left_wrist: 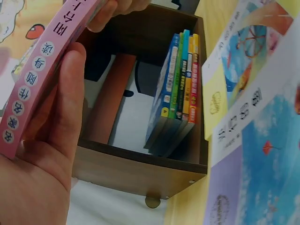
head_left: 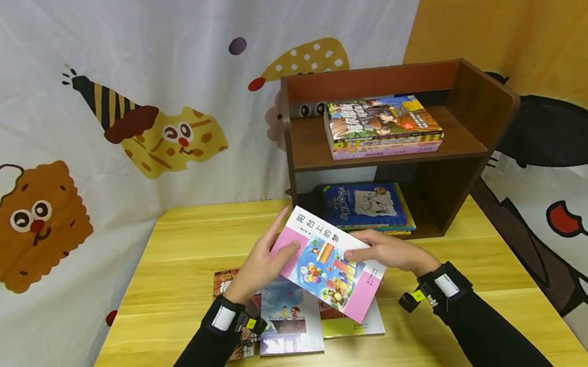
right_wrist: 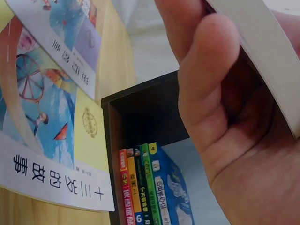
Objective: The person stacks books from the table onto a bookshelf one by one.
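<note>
Left hand (head_left: 262,266) and right hand (head_left: 389,252) grip opposite edges of the pink book (head_left: 329,264), held tilted at frame centre above three books (head_left: 293,320) lying on the bench (head_left: 171,252). Judged step: book lifted, not yet shelved; next move calls for carrying it toward the shelf (head_left: 394,154), upper right.

Left wrist view: thumb and fingers curl round the pink spine, upper left; shelf's lower stack (left_wrist: 178,89) at centre.

Right wrist view: fingers clamp the page edge, upper right.
</note>
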Demonstrator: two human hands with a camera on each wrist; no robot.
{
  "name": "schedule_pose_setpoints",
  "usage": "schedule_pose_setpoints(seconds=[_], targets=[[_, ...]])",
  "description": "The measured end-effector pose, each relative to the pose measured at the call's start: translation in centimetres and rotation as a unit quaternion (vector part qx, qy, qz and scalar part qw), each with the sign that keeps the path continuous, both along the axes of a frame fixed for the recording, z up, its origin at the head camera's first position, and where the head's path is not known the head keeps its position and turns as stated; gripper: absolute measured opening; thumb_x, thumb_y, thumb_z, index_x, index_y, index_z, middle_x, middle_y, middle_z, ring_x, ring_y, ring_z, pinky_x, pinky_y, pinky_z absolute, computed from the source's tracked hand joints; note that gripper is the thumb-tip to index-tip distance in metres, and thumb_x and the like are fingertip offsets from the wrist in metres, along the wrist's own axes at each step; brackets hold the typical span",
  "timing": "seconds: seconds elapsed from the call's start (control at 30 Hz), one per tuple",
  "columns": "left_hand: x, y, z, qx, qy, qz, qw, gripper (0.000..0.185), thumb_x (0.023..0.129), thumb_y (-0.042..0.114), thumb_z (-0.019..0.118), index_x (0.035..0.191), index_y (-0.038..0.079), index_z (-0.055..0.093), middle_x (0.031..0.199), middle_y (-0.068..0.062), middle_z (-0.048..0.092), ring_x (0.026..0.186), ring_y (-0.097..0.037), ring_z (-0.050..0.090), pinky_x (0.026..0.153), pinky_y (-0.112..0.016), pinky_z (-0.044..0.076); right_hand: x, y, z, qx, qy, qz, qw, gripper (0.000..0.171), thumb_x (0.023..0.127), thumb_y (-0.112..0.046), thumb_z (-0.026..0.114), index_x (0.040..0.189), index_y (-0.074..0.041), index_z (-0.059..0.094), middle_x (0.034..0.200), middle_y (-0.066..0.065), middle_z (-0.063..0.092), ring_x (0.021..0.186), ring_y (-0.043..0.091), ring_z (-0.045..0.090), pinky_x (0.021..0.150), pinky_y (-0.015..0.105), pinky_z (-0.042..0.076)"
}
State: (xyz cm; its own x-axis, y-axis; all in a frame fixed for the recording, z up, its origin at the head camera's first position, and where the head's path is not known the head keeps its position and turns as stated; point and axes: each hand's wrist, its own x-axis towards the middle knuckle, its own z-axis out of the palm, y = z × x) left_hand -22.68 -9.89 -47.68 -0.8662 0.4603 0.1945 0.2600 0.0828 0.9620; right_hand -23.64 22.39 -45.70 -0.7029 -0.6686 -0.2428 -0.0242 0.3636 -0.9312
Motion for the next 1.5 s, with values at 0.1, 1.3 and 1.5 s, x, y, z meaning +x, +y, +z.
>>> schedule_pose_setpoints(seconds=[0.1, 1.3, 1.5], targets=[[0.2, 0.1, -0.3, 0.002, -0.004, -0.003, 1.0000, 0.076, 0.104, 0.027, 0.064, 0.165, 0.044, 0.021, 0.128, -0.013, 0.064, 0.087, -0.028, 0.075, 0.066, -0.044, 0.064, -0.2, 0.0, -0.5, 0.008, 0.005, -0.002, 1.000, 0.045, 0.106, -0.038, 0.057, 0.146, -0.016, 0.056, 0.114, 0.013, 0.077, 0.095, 0.033, 0.078, 0.081, 0.043, 0.064], [1.1, 0.7, 0.9, 0.086, 0.045, 0.179, 0.9790, 0.076, 0.107, 0.016, 0.056, 0.164, 0.044, 0.015, 0.158, -0.003, 0.045, 0.099, -0.022, 0.066, 0.071, -0.030, 0.062, 3.8, -1.0, -1.6, -0.162, 0.130, -0.331, 0.921, 0.067, 0.108, -0.041, 0.054, 0.163, -0.045, 0.016, 0.132, 0.006, 0.065, 0.097, 0.016, 0.070, 0.082, 0.032, 0.063], [1.3, 1.0, 0.6, 0.116, 0.049, 0.201, 0.9715, 0.074, 0.107, 0.024, 0.059, 0.163, 0.049, 0.017, 0.152, -0.001, 0.049, 0.106, -0.025, 0.064, 0.074, -0.030, 0.061, 4.6, -2.1, -2.4, -0.188, 0.114, -0.329, 0.918, 0.070, 0.109, -0.039, 0.052, 0.163, -0.050, 0.010, 0.131, 0.004, 0.067, 0.088, 0.025, 0.073, 0.074, 0.042, 0.065]])
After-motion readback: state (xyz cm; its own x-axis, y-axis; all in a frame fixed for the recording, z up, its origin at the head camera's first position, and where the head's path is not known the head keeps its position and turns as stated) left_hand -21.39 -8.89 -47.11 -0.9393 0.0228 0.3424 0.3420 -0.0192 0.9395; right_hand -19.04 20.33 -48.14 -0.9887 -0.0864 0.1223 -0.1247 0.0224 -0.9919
